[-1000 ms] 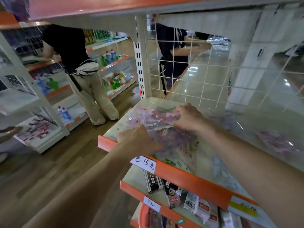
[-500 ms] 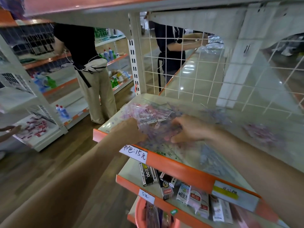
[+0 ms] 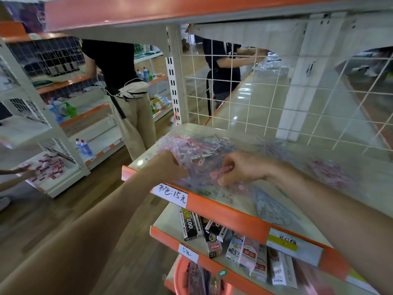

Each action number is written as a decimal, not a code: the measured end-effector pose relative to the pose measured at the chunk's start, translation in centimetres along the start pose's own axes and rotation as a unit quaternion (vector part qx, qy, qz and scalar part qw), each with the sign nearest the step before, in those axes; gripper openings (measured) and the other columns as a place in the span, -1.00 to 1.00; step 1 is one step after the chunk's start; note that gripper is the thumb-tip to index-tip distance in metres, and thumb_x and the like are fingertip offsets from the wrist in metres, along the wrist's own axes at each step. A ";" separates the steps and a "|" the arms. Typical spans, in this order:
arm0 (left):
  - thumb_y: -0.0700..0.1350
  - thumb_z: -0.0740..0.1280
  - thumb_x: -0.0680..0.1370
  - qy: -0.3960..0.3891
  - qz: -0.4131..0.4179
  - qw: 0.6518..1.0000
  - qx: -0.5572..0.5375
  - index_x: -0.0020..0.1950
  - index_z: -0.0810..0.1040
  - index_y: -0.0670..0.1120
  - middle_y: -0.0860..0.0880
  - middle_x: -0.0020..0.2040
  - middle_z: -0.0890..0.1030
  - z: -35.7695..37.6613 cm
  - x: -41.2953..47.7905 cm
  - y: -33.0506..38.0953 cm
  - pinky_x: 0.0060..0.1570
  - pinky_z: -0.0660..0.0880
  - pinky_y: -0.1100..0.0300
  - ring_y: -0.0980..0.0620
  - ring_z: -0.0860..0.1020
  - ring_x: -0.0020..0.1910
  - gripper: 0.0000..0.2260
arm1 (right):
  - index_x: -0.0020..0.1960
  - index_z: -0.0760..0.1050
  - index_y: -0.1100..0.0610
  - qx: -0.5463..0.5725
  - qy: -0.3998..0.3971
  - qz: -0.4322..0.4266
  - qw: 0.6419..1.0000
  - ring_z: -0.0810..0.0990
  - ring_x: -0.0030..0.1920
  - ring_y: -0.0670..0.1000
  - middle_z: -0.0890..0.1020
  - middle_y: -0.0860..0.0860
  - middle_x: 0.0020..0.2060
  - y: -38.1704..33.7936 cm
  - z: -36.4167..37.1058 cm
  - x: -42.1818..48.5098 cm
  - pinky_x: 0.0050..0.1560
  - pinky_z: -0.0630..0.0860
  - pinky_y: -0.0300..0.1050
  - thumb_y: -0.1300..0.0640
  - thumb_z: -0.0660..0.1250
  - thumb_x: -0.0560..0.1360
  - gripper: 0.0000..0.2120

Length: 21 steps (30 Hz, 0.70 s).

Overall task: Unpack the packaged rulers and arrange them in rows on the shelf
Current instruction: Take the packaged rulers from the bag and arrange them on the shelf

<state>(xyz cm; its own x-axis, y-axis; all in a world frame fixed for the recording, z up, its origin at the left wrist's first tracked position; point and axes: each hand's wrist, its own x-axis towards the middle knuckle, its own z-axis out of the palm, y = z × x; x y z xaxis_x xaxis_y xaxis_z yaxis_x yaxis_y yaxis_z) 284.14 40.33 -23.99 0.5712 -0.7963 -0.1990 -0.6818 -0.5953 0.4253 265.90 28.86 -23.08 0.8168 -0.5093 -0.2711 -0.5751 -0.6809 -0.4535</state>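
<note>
A heap of clear plastic rulers with pink and purple print (image 3: 191, 150) lies at the left end of the shelf (image 3: 223, 207), which has an orange front lip. My left hand (image 3: 168, 167) grips the heap's left side, its fingers curled into the plastic. My right hand (image 3: 240, 169) is curled at the heap's right side and pinches the plastic near the front edge. More clear rulers (image 3: 274, 207) lie flat on the shelf to the right. A blurred pink patch of rulers (image 3: 327, 171) shows farther right.
White wire mesh (image 3: 297, 99) backs the shelf. The shelf below holds boxed stationery (image 3: 212, 233); a pink basin (image 3: 187, 275) sits under it. A person in beige trousers (image 3: 131, 116) stands in the left aisle; another person (image 3: 223, 69) works behind the mesh.
Both hands have drawn back toward the shelf's front edge with the heap. My right hand has slid from the heap's far side to its near right side.
</note>
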 end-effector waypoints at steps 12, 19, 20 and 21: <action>-0.24 0.32 0.55 -0.001 -0.137 0.835 -0.532 0.15 0.50 -0.26 -0.26 -0.02 0.65 -1.9 0.3 -3.0 -0.27 0.63 0.00 -0.20 0.67 -0.15 -0.81 | -0.07 0.58 0.20 0.459 0.169 0.036 0.871 0.49 -0.55 -0.12 0.54 0.02 -0.48 0.1 -1.7 1.5 -0.45 0.47 -0.27 0.18 0.38 0.50 -0.92; -0.22 0.28 0.57 -0.146 -0.029 0.739 -0.657 0.06 0.51 -0.23 -0.25 -0.01 0.59 -0.5 -0.5 0.9 -0.15 0.62 0.01 -0.15 0.62 -0.14 -0.89 | -0.16 0.58 0.26 0.399 0.168 -0.012 0.901 0.50 -0.54 -0.10 0.53 0.07 -0.47 -5.0 0.3 3.5 -0.42 0.49 -0.24 0.21 0.36 0.51 -0.87; -0.25 0.30 0.55 -0.139 -0.022 0.738 -0.659 0.02 0.52 -0.23 -0.24 -0.05 0.58 -0.4 -0.4 0.9 -0.18 0.62 0.03 -0.15 0.61 -0.17 -0.91 | -0.22 0.57 0.20 0.372 0.171 -0.024 0.912 0.51 -0.51 -0.09 0.54 0.06 -0.48 -5.3 0.4 3.6 -0.39 0.49 -0.21 0.18 0.37 0.51 -0.86; -0.27 0.31 0.54 -0.134 -0.017 0.736 -0.663 0.01 0.52 -0.23 -0.23 -0.07 0.57 -0.3 -0.3 0.8 -0.17 0.63 0.01 -0.16 0.61 -0.15 -0.93 | -0.24 0.57 0.15 0.345 0.179 -0.035 0.921 0.52 -0.47 -0.08 0.56 0.05 -0.46 -5.3 0.4 3.7 -0.34 0.48 -0.20 0.16 0.38 0.51 -0.84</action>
<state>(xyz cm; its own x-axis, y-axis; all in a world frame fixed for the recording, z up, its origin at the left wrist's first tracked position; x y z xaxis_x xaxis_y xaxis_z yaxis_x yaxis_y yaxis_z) 283.57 40.11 -23.29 0.3465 -0.8817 -0.3202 0.4776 -0.1280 0.8692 272.01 30.77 -21.99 0.7119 -0.7020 0.0196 -0.2546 -0.2840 -0.9244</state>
